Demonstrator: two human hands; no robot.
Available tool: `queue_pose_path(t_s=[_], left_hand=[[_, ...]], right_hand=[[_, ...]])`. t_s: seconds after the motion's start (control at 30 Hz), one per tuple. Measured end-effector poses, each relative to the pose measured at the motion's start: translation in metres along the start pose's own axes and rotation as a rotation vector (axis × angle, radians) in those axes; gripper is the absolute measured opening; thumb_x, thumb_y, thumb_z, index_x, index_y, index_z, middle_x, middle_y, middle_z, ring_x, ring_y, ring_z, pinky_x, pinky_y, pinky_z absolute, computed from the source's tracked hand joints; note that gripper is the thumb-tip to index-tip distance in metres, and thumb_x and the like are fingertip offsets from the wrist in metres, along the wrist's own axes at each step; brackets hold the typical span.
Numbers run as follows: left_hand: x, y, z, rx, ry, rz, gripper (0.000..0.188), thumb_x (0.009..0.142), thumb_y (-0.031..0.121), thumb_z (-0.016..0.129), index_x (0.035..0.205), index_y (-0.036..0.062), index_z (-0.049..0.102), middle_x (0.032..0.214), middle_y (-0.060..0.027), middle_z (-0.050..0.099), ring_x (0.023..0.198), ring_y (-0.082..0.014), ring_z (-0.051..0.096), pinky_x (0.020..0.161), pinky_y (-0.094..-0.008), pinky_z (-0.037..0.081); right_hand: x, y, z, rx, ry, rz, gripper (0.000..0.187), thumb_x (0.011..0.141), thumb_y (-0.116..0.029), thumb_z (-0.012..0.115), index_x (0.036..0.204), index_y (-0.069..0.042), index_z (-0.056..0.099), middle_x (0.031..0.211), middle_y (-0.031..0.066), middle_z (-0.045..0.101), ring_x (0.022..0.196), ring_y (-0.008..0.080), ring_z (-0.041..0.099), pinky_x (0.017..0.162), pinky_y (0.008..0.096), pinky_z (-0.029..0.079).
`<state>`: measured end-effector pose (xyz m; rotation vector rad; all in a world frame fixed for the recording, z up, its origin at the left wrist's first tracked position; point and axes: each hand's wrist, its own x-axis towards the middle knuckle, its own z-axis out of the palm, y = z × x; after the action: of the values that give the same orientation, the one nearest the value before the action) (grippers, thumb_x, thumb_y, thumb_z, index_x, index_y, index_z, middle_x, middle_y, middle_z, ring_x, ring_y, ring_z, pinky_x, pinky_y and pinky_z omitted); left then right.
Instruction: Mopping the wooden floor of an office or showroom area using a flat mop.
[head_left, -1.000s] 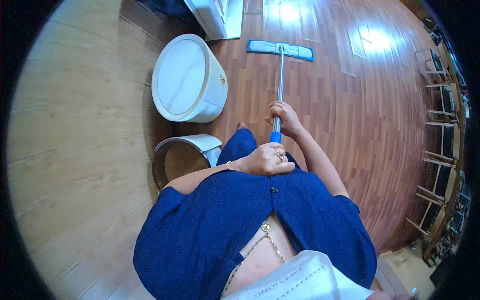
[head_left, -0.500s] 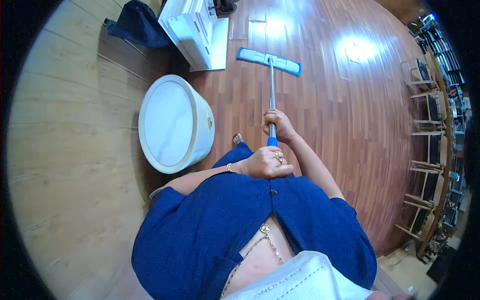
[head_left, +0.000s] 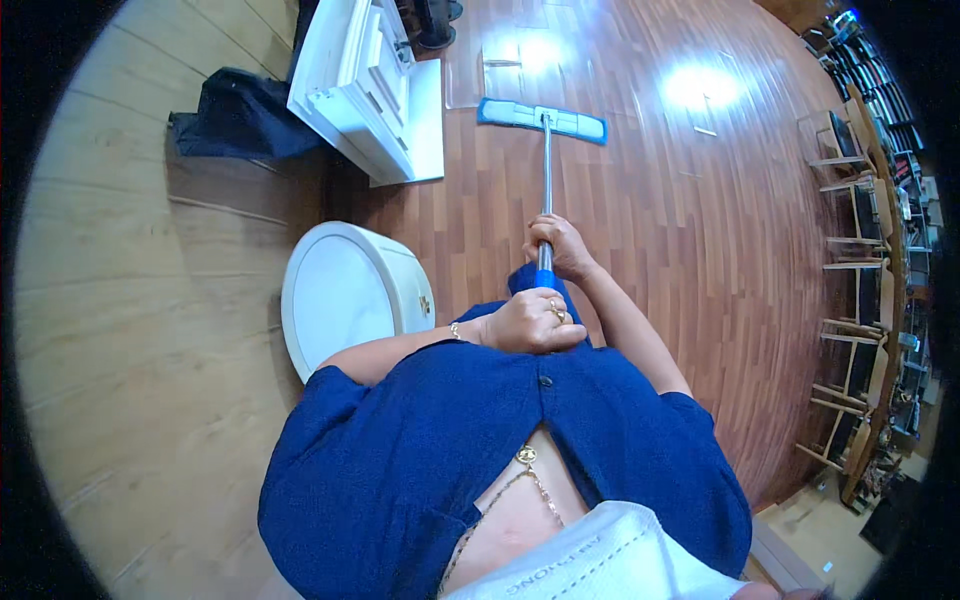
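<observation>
A flat mop (head_left: 547,185) stretches away from my body, its metal pole ending in a blue grip. Its wide pale-blue head (head_left: 520,115) with a darker blue edge lies flat on the wood floor ahead. My left hand (head_left: 535,320), with a gold ring and bracelet, is wrapped round the top of the handle near my waist. Farther down, my right hand (head_left: 560,246) grips the metal part of the pole just beyond the blue section. Fingers of both hands are closed on the mop.
Close on my left stands a round white cabinet (head_left: 410,278) with a pale top. Beyond it is a white cabinet (head_left: 370,95) with panelled doors, beside a dark cloth or bag (head_left: 240,115). Several chairs (head_left: 850,265) line a long table at the right. The brown wood floor (head_left: 690,250) reflects bright lights.
I have moved forward with the mop; the round cabinet and white cabinet now sit nearer and lower in view. The mop head has turned slightly. Both hands keep their hold.
</observation>
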<state>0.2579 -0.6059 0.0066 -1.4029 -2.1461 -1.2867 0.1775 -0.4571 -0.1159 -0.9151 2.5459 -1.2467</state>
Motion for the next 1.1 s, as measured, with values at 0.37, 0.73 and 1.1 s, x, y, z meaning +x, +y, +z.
queue_pose_path(t_s=[0.37,0.73,1.1], left_hand=[[0.021,-0.069,-0.019,-0.030,0.066,-0.096,0.014,0.074,0.007,0.071,0.085,0.0058,0.063,0.062,-0.0034,0.054,0.063,-0.0209,0.060,0.074,-0.0363,0.054],[0.040,-0.117,-0.023,0.033,0.145,-0.091,0.014,0.073,0.010,0.071,0.083,0.0096,0.061,0.063,-0.0012,0.055,0.067,-0.0191,0.061,0.072,-0.0325,0.052],[0.076,-0.198,-0.041,-0.057,0.056,-0.060,0.015,0.070,0.014,0.069,0.073,0.0112,0.054,0.057,-0.0014,0.050,0.057,-0.0187,0.057,0.062,-0.0322,0.048]], right_hand=[[0.073,0.041,-0.024,-0.098,-0.171,-0.008,0.023,0.070,-0.019,0.069,0.064,-0.006,0.051,0.076,0.0118,0.059,0.084,0.0339,0.059,0.077,0.0446,0.046],[0.122,0.074,-0.043,-0.128,-0.154,-0.077,0.021,0.067,-0.019,0.068,0.063,-0.008,0.051,0.075,0.0100,0.060,0.083,0.0313,0.059,0.074,0.0453,0.045],[0.176,0.120,-0.051,0.029,-0.092,0.003,0.018,0.065,-0.019,0.068,0.063,-0.007,0.055,0.073,0.0118,0.059,0.079,0.0339,0.058,0.072,0.0435,0.046]])
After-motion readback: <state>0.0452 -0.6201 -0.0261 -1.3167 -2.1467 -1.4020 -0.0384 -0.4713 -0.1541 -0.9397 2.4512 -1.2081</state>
